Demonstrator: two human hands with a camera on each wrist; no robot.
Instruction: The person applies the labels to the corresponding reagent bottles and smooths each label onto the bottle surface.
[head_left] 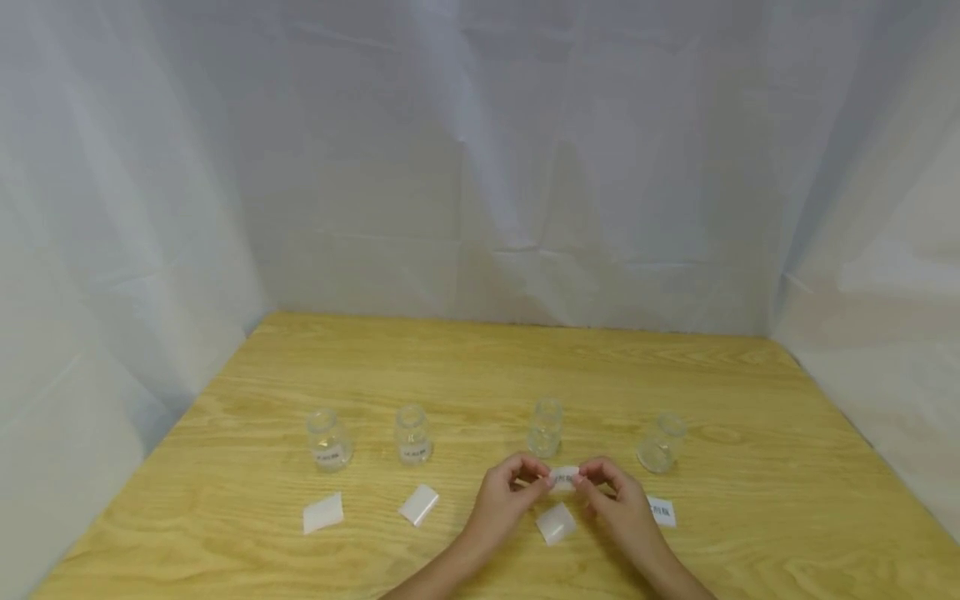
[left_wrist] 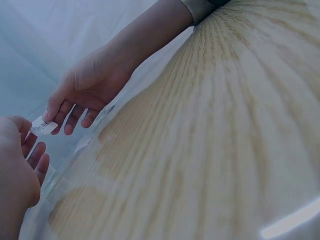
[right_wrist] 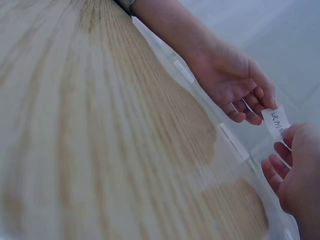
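Both hands hold one small white label [head_left: 564,477] with dark printed characters, stretched between them above the table. My left hand [head_left: 504,493] pinches its left end between thumb and index finger. At the other end, my right hand [head_left: 613,498] pinches it the same way. In the right wrist view the label [right_wrist: 275,122] bows slightly, its print facing the camera. Just beyond the hands stands a clear glass bottle [head_left: 546,428], with no label seen on it. A glossy piece of backing paper [head_left: 556,524] lies on the table below the hands.
To the left stand two glass bottles [head_left: 328,440] [head_left: 413,435] bearing printed labels, with white paper pieces [head_left: 323,513] [head_left: 418,505] before them. On the right are an unlabelled glass bottle [head_left: 662,443] and a printed label [head_left: 662,511], partly behind the right hand. White sheeting [head_left: 525,167] surrounds the wooden table [head_left: 480,358].
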